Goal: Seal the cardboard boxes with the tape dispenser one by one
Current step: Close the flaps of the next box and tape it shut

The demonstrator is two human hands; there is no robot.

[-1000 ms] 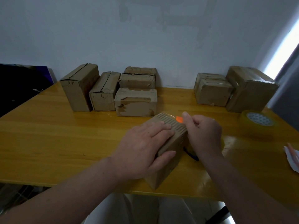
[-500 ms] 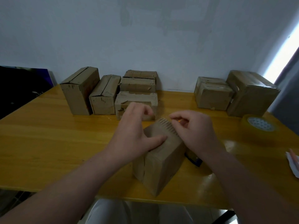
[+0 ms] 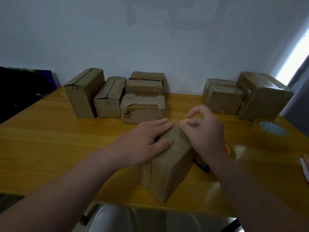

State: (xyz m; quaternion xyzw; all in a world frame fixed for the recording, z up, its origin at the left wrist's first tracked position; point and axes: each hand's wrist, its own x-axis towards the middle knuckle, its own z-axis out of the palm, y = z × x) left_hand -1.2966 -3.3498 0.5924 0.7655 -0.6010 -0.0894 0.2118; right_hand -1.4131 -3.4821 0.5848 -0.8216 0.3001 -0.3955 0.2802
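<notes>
Yellow wooden table [image 3: 50, 139] with cardboard boxes [image 3: 142, 108], tape roll [image 3: 271, 131], tape dispenser [image 3: 201, 164].

Left hand [image 3: 143, 143] lies flat on box [image 3: 167, 173]; right hand [image 3: 205, 131] pinches clear tape [image 3: 175, 121].

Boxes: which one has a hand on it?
The lone box at the front edge; left hand lies flat on top. Others sit untouched by the wall.

**What surrounds the grip**

A yellow wooden table [image 3: 50, 148] lies beneath the grip. Well to its right a roll of clear tape [image 3: 270, 131] lies flat, and nearer the person a white paper slip [image 3: 304, 169]. Far left is a dark panel [image 3: 21, 87]. Behind is a pale wall [image 3: 150, 39].
</notes>
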